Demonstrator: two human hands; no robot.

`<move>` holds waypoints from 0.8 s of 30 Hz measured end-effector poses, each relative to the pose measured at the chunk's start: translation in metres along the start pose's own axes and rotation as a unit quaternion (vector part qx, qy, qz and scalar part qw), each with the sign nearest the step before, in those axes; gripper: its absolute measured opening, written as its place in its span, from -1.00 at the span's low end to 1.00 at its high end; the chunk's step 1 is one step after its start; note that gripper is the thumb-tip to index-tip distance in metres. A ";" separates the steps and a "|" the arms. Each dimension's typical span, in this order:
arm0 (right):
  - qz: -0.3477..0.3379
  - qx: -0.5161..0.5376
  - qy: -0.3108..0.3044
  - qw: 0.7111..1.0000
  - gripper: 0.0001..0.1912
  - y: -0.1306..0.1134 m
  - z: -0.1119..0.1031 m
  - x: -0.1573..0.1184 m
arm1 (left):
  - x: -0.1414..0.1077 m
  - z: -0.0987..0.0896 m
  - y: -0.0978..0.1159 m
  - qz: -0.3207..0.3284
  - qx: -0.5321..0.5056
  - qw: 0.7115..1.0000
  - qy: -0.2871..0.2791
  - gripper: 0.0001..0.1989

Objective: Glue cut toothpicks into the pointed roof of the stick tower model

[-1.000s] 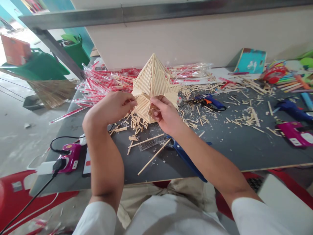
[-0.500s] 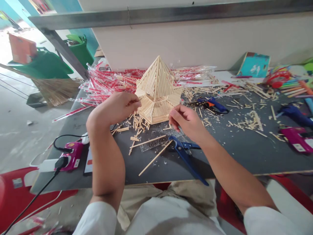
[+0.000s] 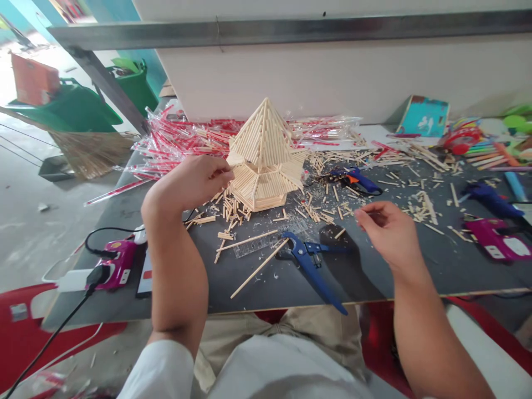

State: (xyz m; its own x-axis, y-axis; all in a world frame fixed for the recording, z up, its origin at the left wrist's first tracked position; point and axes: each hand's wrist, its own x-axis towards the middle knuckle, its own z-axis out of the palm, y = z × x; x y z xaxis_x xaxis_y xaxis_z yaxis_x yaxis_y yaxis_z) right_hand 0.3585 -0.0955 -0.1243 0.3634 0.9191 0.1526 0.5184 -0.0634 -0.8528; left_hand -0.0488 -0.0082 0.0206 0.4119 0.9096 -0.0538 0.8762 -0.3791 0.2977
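A tapered model of pale wooden sticks (image 3: 266, 138), with a pointed roof above a flared lower tier, stands upright near the middle of the table. My left hand (image 3: 199, 180) is closed at the model's left edge, its thumb and fingers pinched on the lower tier; the exact contact is partly hidden. To the right of the model, my right hand (image 3: 386, 230) hovers above the table, thumb and fingertips together; anything between them is too small to name. In front of the model lie a blue handled cutter (image 3: 313, 269), a clear ruler (image 3: 257, 244) and a long stick (image 3: 257, 270).
Cut stick pieces (image 3: 236, 210) litter the table. A blue glue gun (image 3: 359, 180) lies right of the model, another blue tool (image 3: 490, 197) farther right. Red-and-clear wrappers (image 3: 178, 138) pile behind. Purple power strips (image 3: 118, 263) sit at both sides, with cables on the left. A metal rail (image 3: 291, 30) crosses behind.
My right hand has moved away from the model's right side, out to the right over the table. My left hand stays at the model's left edge. The view has shifted slightly.
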 end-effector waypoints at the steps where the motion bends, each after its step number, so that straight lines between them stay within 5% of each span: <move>1: -0.024 0.004 -0.006 1.000 -0.75 -0.011 0.006 0.001 | 0.000 0.000 0.001 -0.001 0.002 1.000 0.000 -0.69; 8: -0.182 0.114 -0.077 0.974 -0.74 -0.108 0.071 0.033 | 0.001 0.002 -0.001 0.007 0.004 1.000 -0.001 -0.67; 15: -0.172 0.152 -0.112 0.967 -0.68 -0.123 0.134 0.062 | 0.005 0.005 -0.006 0.008 -0.001 1.000 -0.008 -0.68; 19: -0.177 0.155 -0.074 0.969 -0.71 -0.124 0.140 0.063 | 0.006 0.005 -0.007 0.006 -0.002 1.000 -0.009 -0.68; 24: -0.192 0.185 -0.089 0.960 -0.78 -0.126 0.119 0.073 | 0.007 0.004 -0.005 -0.015 0.011 1.000 -0.006 -0.68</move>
State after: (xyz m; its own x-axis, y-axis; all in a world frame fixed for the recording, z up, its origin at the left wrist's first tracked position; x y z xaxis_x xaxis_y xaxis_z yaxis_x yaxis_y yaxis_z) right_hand 0.2278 0.0256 -0.0650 0.0453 0.9007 0.4321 0.2645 0.4063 -0.8746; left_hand -0.0489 -0.0005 0.0146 0.3879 0.9187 -0.0737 0.8935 -0.3552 0.2747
